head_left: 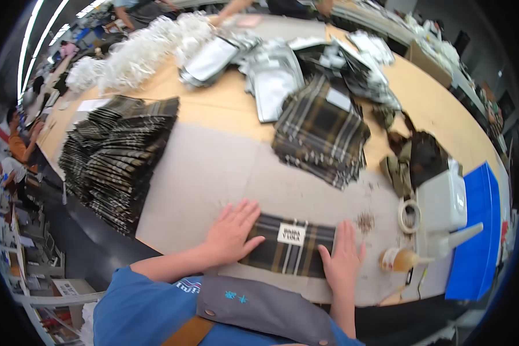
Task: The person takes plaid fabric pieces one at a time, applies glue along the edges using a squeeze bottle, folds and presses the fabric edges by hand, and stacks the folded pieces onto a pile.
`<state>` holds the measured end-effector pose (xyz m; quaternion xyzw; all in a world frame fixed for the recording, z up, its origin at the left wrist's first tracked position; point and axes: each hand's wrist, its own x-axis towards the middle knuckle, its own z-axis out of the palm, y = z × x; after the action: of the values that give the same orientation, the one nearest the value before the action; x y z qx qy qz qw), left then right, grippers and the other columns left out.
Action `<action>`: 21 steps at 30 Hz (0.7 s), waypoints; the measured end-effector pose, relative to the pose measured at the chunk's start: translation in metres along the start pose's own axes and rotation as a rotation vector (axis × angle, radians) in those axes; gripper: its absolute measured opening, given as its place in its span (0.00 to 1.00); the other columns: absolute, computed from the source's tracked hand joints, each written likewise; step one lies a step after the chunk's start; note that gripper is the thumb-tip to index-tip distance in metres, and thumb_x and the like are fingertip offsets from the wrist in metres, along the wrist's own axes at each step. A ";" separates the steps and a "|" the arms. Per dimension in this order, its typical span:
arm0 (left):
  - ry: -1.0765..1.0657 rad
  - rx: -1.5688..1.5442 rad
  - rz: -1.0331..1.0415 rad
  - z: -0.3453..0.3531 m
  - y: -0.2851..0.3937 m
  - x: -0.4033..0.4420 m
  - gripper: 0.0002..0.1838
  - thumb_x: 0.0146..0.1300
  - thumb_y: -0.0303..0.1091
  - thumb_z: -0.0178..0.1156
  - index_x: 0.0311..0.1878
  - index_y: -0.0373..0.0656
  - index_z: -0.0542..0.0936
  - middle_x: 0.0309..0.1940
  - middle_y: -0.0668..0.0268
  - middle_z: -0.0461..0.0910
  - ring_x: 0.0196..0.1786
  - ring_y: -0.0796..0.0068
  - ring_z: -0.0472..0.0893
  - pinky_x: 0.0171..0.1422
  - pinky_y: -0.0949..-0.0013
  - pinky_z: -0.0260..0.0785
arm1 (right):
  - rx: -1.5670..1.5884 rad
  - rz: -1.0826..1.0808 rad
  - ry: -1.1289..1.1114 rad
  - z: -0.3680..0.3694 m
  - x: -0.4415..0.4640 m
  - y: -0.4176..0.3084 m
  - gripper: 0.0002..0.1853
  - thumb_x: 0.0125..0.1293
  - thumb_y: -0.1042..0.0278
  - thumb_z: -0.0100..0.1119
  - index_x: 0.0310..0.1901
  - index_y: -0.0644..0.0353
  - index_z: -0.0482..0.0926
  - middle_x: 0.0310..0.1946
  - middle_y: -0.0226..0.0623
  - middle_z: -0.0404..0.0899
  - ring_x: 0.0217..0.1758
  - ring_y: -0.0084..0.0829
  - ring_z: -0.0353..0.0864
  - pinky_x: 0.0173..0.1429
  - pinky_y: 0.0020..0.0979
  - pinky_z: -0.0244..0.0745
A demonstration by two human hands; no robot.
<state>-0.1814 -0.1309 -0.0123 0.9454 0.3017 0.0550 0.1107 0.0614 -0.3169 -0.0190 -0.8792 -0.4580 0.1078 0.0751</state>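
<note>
A folded dark plaid cloth with brown and white stripes lies in front of me at the table's near edge. On its top is a white label with black print reading "BIMBA Y LOLA". My left hand lies flat on the cloth's left end, fingers stretched out and pointing away from me. At the right end, my right hand rests with fingers extended along the cloth's edge. Neither hand grips anything. The cloth's two ends are partly hidden under the hands.
A tall stack of folded plaid cloths stands left; a smaller plaid pile lies ahead. Behind are silvery bags and white stringy material. At right are a tape roll, an amber bottle and a blue bin.
</note>
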 end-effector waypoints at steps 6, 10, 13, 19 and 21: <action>-0.114 -0.118 0.185 -0.022 0.022 0.062 0.22 0.68 0.44 0.65 0.58 0.43 0.75 0.55 0.59 0.78 0.59 0.55 0.80 0.61 0.54 0.71 | 0.067 -0.042 0.088 0.000 0.000 0.016 0.44 0.74 0.34 0.47 0.80 0.59 0.55 0.82 0.42 0.53 0.85 0.43 0.49 0.83 0.56 0.37; -0.455 -0.216 0.235 -0.022 0.027 0.102 0.14 0.66 0.38 0.64 0.48 0.40 0.76 0.50 0.52 0.79 0.55 0.49 0.81 0.56 0.50 0.73 | 0.164 -0.035 0.168 0.005 0.002 0.026 0.44 0.76 0.32 0.42 0.79 0.59 0.56 0.82 0.45 0.52 0.85 0.44 0.50 0.83 0.54 0.40; -0.411 -0.203 0.377 -0.017 0.026 0.111 0.11 0.64 0.32 0.62 0.45 0.37 0.77 0.46 0.49 0.81 0.52 0.45 0.82 0.54 0.48 0.74 | 0.221 -0.053 0.238 0.011 0.006 0.031 0.43 0.77 0.31 0.39 0.79 0.60 0.58 0.82 0.44 0.53 0.85 0.46 0.52 0.82 0.52 0.42; -0.285 -0.244 0.295 -0.074 0.008 0.126 0.07 0.67 0.31 0.55 0.44 0.38 0.75 0.39 0.48 0.83 0.46 0.41 0.84 0.51 0.45 0.75 | 0.356 -0.140 0.431 0.015 0.013 0.040 0.35 0.80 0.44 0.44 0.75 0.65 0.62 0.79 0.52 0.57 0.81 0.53 0.58 0.80 0.50 0.54; -0.031 -0.301 0.193 -0.093 -0.023 0.137 0.09 0.72 0.34 0.50 0.47 0.39 0.73 0.37 0.47 0.84 0.44 0.40 0.84 0.49 0.45 0.75 | 0.348 -0.140 0.437 0.013 0.012 0.038 0.33 0.80 0.48 0.46 0.74 0.67 0.64 0.78 0.54 0.59 0.81 0.54 0.59 0.80 0.50 0.55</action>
<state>-0.0986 -0.0166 0.0779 0.9434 0.1960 0.0953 0.2498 0.0951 -0.3281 -0.0422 -0.8218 -0.4652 -0.0126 0.3288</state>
